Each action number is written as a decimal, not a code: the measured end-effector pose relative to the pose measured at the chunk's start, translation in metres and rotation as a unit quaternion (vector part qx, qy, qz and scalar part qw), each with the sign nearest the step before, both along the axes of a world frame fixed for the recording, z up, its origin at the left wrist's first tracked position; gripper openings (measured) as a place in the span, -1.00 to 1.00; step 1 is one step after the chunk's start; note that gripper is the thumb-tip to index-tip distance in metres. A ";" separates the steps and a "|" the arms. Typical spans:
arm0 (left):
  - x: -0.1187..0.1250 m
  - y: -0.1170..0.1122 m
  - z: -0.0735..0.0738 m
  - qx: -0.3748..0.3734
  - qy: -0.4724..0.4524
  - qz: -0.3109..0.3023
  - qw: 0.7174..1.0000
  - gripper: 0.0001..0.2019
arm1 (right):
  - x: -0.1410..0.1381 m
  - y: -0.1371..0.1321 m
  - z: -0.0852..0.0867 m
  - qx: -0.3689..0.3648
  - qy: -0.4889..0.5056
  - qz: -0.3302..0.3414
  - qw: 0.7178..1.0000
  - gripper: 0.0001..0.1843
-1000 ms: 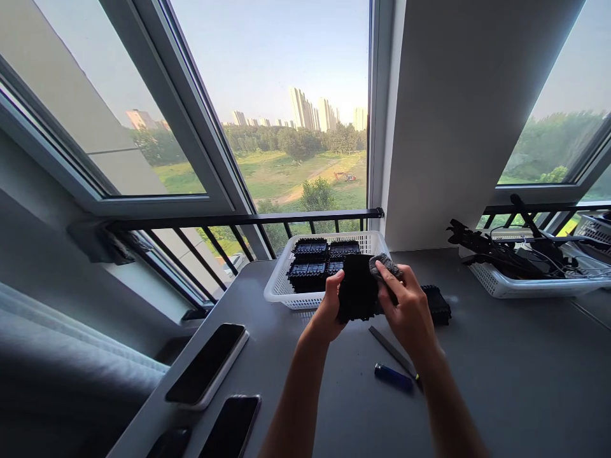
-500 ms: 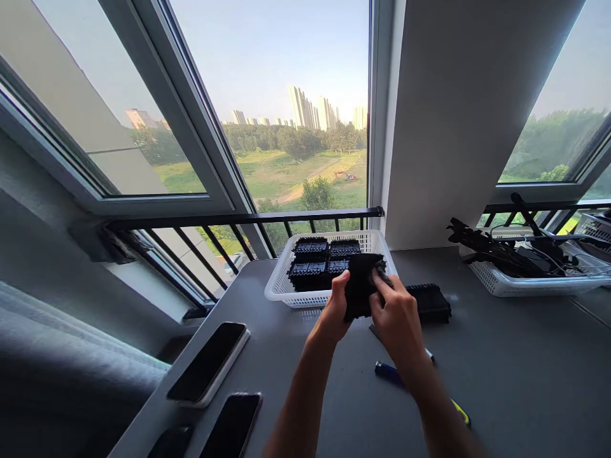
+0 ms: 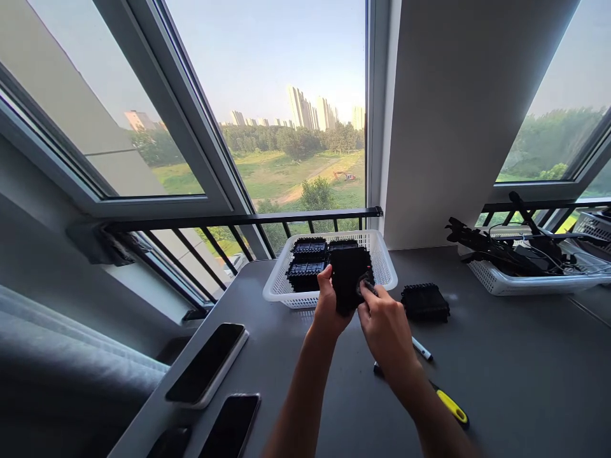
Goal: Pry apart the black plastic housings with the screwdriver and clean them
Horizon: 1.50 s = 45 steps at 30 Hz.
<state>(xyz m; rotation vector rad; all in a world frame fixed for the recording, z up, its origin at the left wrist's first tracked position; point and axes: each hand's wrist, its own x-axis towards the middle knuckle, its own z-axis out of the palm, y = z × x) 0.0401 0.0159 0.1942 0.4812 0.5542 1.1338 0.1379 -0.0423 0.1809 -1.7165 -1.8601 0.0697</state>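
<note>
The smooth grey table [image 3: 279, 350] extends beneath both my hands. Beyond my left hand [image 3: 330, 312] stands the white perforated plastic basket [image 3: 386, 270], loaded with black toothed-edge blocks [image 3: 305, 275]. The black square block of apparently plastic make [image 3: 347, 270] is raised above the table, on the near side of the basket; my left hand clamps it by the left edge, thumb visible, the other fingers mostly hidden behind. A matching flat black block [image 3: 424, 302] lies to the right of my right hand [image 3: 384, 321]. My right hand pinches a small dark-grey cloth-like pad [image 3: 363, 280], largely covered by the fingers, against the lower right of the block's face. Step in hand, as I judge it: wiping this face. The next stroke calls for a steady left hold and even fingertip pressure out to the edges.
</note>
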 end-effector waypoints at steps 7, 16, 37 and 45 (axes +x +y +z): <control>-0.011 0.007 0.000 0.007 -0.004 0.011 1.000 -0.53 | -0.005 -0.004 0.006 -0.029 -0.004 0.028 0.999 -0.68; -0.018 0.010 -0.006 -0.013 0.016 0.015 1.000 -0.57 | 0.005 -0.010 0.012 -0.021 0.011 0.061 0.998 -0.73; -0.001 -0.009 -0.007 0.027 0.041 -0.059 0.997 -0.51 | 0.015 -0.001 0.011 0.059 -0.049 0.016 0.997 -0.49; 0.001 -0.007 0.002 -0.031 0.012 -0.031 0.999 -0.52 | 0.010 -0.005 0.013 0.005 -0.058 0.047 0.997 -0.51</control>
